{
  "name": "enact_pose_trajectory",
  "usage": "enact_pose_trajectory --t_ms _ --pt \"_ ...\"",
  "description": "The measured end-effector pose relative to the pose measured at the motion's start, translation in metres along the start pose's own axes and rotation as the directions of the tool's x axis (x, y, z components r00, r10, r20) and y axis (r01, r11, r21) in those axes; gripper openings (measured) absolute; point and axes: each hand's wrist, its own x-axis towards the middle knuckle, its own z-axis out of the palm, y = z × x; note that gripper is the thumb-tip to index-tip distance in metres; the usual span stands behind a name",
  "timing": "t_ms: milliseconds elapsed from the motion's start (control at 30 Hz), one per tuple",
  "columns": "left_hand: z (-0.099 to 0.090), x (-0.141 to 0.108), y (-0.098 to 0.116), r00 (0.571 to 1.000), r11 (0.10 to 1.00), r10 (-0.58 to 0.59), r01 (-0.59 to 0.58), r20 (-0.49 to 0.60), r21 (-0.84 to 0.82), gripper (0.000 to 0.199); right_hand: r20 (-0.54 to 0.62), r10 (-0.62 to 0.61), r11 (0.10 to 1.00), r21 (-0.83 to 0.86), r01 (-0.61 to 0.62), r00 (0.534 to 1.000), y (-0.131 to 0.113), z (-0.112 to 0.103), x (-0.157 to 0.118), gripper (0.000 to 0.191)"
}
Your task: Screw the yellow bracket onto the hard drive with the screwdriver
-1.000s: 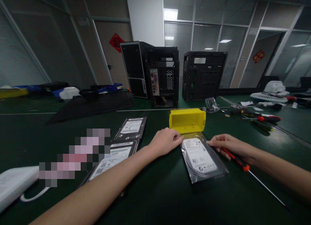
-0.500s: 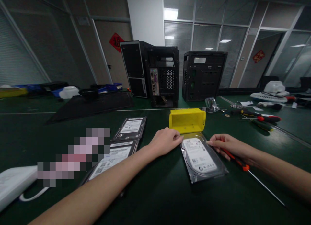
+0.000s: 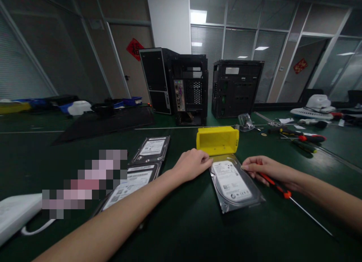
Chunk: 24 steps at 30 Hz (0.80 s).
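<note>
At the left lies a smooth white plastic object (image 3: pixel 18 211) with a pale looped strap, beside a patch blurred into pink squares. Next come two flat, dark-edged hard drives with printed white labels, one farther back (image 3: pixel 152 147) and one nearer (image 3: pixel 138 181), the nearer partly hidden by the left forearm. Behind the middle of the dark green table (image 3: pixel 181 228) stand boxy black computer cases, one (image 3: pixel 195 90) showing a panel of punched holes. The yellow plastic bin (image 3: pixel 217 131) is a glossy, rounded box with its opening toward the viewer. Just in front of it lies a silver-grey metal hard drive (image 3: pixel 232 183), label up. The screwdriver (image 3: pixel 287 194) has a red and black handle and a slim metal shaft.

The silver-grey drive lies flat between the hands, the left hand (image 3: pixel 194 164) at its far left corner, the right hand (image 3: pixel 258 169) at its right edge.

The left hand is palm down, fingers curled, thumb toward the drive; whether it grips the drive, I cannot tell. The right hand grasps the screwdriver under its palm, shaft slanting toward the viewer's lower right, while its thumb and forefinger meet near the drive.
</note>
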Motion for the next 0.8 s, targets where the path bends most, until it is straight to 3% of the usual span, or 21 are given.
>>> enact_pose_trajectory --t_ms 800 --pt "-0.001 -0.0014 0.0002 1.0 0.999 -0.011 0.012 0.024 -0.03 0.042 0.03 0.027 0.999 0.025 -0.027 0.999 -0.0017 -0.005 -0.0012 0.031"
